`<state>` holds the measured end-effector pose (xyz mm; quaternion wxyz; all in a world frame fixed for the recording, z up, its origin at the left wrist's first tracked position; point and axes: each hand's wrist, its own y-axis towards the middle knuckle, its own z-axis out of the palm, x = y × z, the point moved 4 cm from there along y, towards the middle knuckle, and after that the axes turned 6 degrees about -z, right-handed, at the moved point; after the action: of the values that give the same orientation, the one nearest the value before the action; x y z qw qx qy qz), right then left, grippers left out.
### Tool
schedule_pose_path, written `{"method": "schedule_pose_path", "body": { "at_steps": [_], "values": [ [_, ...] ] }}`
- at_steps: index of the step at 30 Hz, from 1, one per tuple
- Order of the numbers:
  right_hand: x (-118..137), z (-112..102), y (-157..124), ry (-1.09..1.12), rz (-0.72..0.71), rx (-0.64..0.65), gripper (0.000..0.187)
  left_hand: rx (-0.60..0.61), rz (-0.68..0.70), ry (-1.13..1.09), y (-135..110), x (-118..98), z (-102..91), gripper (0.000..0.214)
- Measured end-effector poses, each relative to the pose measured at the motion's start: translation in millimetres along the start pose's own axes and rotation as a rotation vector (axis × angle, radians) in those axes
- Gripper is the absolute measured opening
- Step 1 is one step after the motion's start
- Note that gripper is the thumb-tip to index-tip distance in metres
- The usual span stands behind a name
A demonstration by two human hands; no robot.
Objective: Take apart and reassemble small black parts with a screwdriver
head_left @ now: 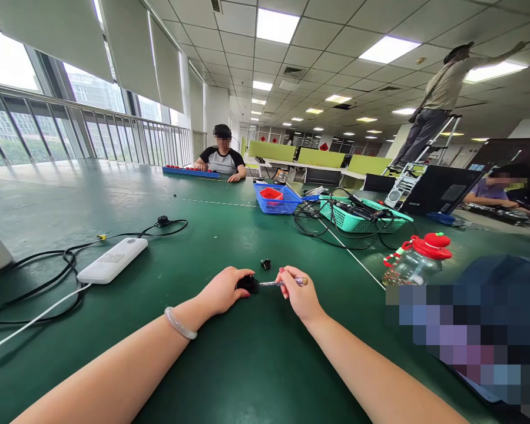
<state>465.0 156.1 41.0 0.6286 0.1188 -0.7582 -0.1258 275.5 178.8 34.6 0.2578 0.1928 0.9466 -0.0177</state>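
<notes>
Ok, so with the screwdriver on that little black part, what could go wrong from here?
The screwdriver in the right hand could slip off the small black part. Only the left hand steadies that part on the smooth green table, so a slip might jab that hand. The loose black piece lying just beyond the hands could also get knocked away and lost.

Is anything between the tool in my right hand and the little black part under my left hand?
Nothing visible. The tool in the right hand points straight at the black part under the left hand, its tip seemingly touching it. A second black piece lies farther back on the table, off that line.
</notes>
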Motion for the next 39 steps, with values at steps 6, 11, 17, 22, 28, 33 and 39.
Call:
{"method": "schedule_pose_path", "body": {
  "at_steps": [6,11,17,22,28,33,39],
  "values": [
    [4.9,2.0,-3.5,-0.110,-0.102,0.078,0.038,-0.010,0.002,0.001,0.0,1.4,0.5,0.051],
    [17.2,4.3,-8.4,-0.291,-0.265,0.119,0.035,-0.009,0.005,0.010,0.0,0.5,0.5,0.051],
    [37.5,11.3,-18.5,-0.503,-0.655,0.336,0.019,-0.026,0.010,0.039,-0.5,-1.3,0.0,0.049],
    [42.9,18.8,-25.5,-0.554,-0.773,0.469,0.013,-0.013,0.000,0.048,-2.8,-4.7,-2.1,0.050],
    [43.4,22.5,-27.6,-0.568,-0.757,0.386,0.015,-0.022,0.002,0.046,-2.9,-4.1,-2.4,0.049],
    [42.4,24.9,-28.6,-0.543,-0.742,0.369,0.016,-0.025,0.051,0.037,-2.4,-3.1,-1.7,0.048],
    [39.5,23.1,-24.2,-0.535,-0.618,0.345,0.020,-0.012,0.072,0.038,-1.9,-3.4,-2.3,0.047]
  ]
}}
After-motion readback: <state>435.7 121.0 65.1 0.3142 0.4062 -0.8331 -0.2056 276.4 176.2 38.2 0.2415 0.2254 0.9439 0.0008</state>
